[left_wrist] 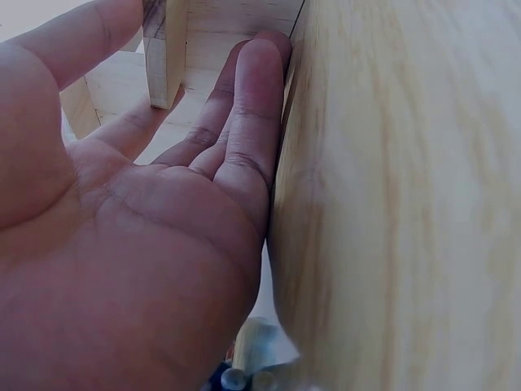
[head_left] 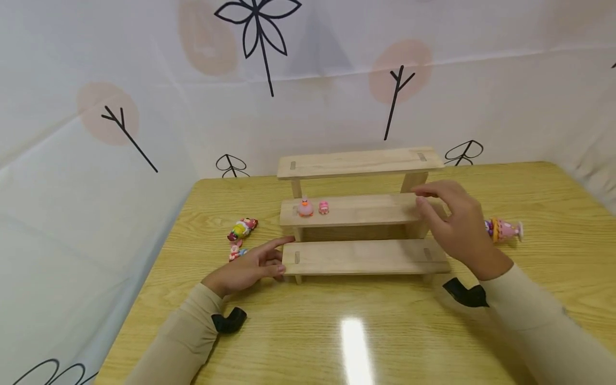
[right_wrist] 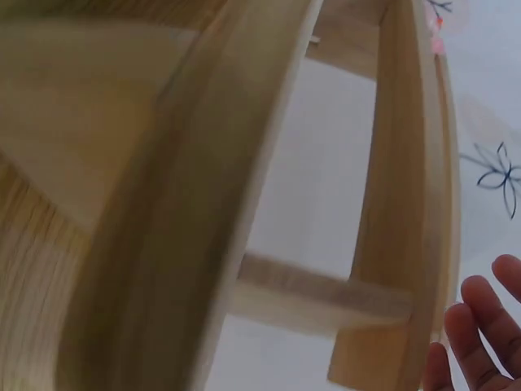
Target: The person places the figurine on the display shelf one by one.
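Observation:
The left hand (head_left: 250, 270) is at the left end of the bottom step of a three-tier wooden display stand (head_left: 361, 256). Its index finger reaches along the back corner, with the thumb at the front corner. In the left wrist view, the lower fingers (left_wrist: 244, 122) lie nearly straight along the tabletop. The right hand (head_left: 454, 222) hovers by the stand's right side, its thumb and index tips apart near the middle step's end. On the middle step's left side stand a pink duck figurine (head_left: 305, 208) and a small pink figurine (head_left: 324, 208).
Left of the stand lie a colourful figurine (head_left: 242, 229) and another figurine (head_left: 236, 250), partly hidden by the left hand. A pink and purple figurine (head_left: 507, 230) lies beyond the right hand. A patterned white cloth (head_left: 327, 117) hangs behind the wooden table (head_left: 289, 331).

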### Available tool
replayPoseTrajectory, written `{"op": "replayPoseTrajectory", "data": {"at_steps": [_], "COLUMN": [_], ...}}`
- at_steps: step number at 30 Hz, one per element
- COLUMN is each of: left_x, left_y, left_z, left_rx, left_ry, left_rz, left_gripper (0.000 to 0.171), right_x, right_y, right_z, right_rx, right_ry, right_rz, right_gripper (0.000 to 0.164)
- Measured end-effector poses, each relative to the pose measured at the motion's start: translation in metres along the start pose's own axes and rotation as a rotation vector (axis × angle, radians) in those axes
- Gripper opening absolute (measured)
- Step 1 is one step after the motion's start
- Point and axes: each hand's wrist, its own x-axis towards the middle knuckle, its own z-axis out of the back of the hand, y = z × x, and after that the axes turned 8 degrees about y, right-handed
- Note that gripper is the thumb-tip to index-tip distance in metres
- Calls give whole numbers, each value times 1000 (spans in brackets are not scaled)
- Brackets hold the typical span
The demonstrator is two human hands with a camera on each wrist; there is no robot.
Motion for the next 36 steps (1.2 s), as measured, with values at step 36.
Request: {"op": "replayPoseTrajectory", "data": {"at_steps": [36], "left_x": [2], "left_y": [2], "left_z": [2], "left_rx": [-9], "left_ry": [-2], "left_rz": [-3], "left_gripper": [64], "right_x": [-17], "right_y": [-96], "right_z": [42], "right_rx": [-179], "right_ry": [278], "right_rz": [-534], "right_gripper": [37]}}
